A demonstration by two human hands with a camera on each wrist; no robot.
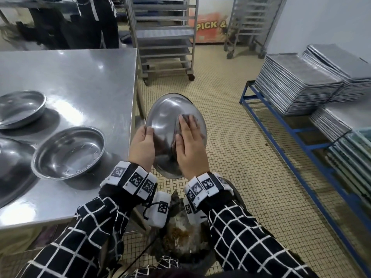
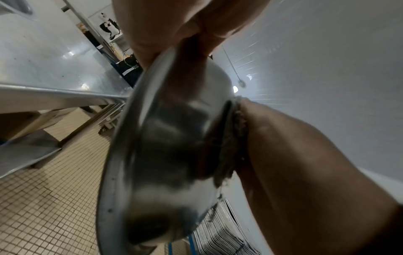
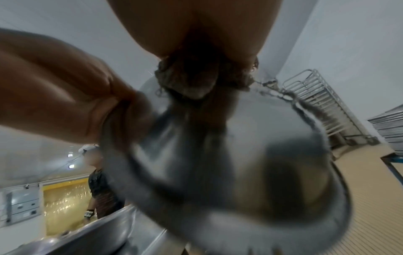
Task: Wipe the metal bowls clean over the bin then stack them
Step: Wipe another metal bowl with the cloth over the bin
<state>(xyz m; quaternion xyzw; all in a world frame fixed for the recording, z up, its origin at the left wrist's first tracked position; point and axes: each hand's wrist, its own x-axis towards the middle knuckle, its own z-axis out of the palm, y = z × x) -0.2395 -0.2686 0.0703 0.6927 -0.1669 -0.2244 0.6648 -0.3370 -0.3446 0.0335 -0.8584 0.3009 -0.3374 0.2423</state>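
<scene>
Black sleeves (image 1: pixel 84 235) with white grid check. Each wrist: band of white blocks (image 1: pixel 133 180) with black square markers, black cord (image 1: pixel 149 205) looped at left wrist. Hands bare.

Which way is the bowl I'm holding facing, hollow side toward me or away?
Away. The held bowl shows its domed underside; the left hand grips its rim, the right hand presses a scrubbing pad there.

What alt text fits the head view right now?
Left hand grips the rim of a tilted metal bowl while the right hand presses a scouring pad flat against its underside, above a bin. More bowls sit on the steel table.
</scene>
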